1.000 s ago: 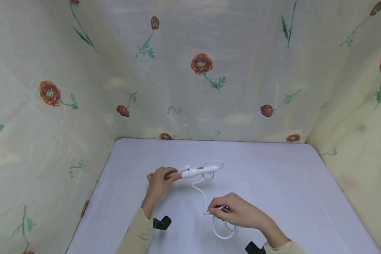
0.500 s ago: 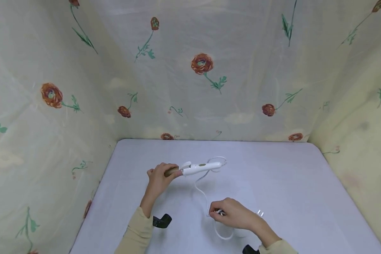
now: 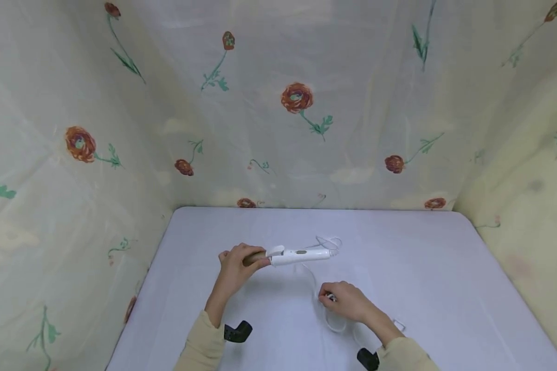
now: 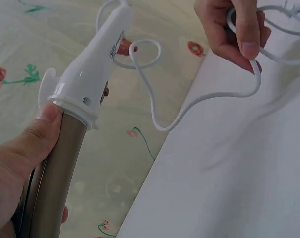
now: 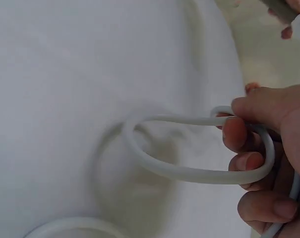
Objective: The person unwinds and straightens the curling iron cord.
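Observation:
A white curling iron [image 3: 300,256] with a bronze-coloured barrel is held above the table. My left hand [image 3: 238,266] grips it by the barrel, the white handle pointing right. In the left wrist view the thumb presses along the barrel [image 4: 60,168] just below the white clip lever [image 4: 48,87]. A white power cord [image 4: 209,96] runs from the handle's end in loose curves to my right hand [image 3: 348,301]. That hand holds loops of the cord [image 5: 189,173] between thumb and curled fingers, over the table. The plug [image 3: 398,325] shows beside the right forearm, partly hidden.
The white table [image 3: 427,257] has rounded far corners. Flower-patterned cloth [image 3: 343,129] hangs behind it and along both sides. A black wrist camera [image 3: 238,332] sits by the left sleeve, another camera [image 3: 368,359] by the right.
My right hand has shifted slightly right with the cord loops, and the plug has come into view beside its forearm. The curling iron has swung closer to level, still in my left hand.

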Demonstrator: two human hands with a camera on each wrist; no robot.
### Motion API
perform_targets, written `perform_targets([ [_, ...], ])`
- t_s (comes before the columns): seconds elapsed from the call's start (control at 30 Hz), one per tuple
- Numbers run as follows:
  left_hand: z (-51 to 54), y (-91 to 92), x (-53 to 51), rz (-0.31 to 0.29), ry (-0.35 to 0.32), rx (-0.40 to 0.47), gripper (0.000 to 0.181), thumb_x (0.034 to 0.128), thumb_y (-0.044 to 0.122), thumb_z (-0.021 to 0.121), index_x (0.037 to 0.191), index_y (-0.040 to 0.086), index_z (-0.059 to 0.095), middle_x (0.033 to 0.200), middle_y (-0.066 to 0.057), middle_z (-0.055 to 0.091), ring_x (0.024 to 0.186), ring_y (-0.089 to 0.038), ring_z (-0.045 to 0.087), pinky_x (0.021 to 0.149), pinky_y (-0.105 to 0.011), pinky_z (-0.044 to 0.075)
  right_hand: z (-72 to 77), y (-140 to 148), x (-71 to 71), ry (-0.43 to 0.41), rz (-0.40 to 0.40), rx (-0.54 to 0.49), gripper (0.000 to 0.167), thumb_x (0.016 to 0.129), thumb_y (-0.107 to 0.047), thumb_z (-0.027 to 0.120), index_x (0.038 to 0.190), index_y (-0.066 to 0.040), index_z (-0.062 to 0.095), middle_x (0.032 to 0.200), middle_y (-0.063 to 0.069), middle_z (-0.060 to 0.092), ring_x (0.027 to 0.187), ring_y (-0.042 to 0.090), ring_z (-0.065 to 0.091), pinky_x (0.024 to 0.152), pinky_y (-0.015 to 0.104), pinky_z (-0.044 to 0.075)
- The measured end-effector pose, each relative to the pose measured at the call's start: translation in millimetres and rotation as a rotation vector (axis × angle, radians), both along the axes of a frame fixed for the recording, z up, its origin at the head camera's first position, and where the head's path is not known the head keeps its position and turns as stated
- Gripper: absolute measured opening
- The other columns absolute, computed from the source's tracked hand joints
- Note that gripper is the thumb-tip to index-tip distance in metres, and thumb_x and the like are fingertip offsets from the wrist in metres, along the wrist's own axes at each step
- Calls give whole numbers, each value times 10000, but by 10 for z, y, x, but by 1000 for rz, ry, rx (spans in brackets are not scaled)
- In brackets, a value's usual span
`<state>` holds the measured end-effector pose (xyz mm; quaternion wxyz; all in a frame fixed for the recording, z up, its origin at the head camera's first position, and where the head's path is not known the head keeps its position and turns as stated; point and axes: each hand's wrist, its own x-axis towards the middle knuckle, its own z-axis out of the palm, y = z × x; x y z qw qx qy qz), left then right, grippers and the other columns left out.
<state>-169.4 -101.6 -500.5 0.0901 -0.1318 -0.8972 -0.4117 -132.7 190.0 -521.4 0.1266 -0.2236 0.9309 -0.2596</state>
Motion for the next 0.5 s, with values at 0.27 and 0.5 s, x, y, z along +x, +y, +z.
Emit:
perform_targets([
  [0.27,-181,30,102,-18,-50,39,388,741,479,718,1055,252,713,923,116,644,868,-109,540,817,-386,171,-263,175,-182,96,-199,-42,59,892,-182,633,892,-158,687,836,-48,696,762,111,623,673,295,470],
  [0.5,-425,40,152,-10,-79,20,388,727,541,700,1036,307,705,940,133,647,886,-102,551,802,-366,181,-527,380,-342,51,-431,-188,126,903,-224,635,951,-110,659,918,19,692,793,107,625,695,274,487],
])
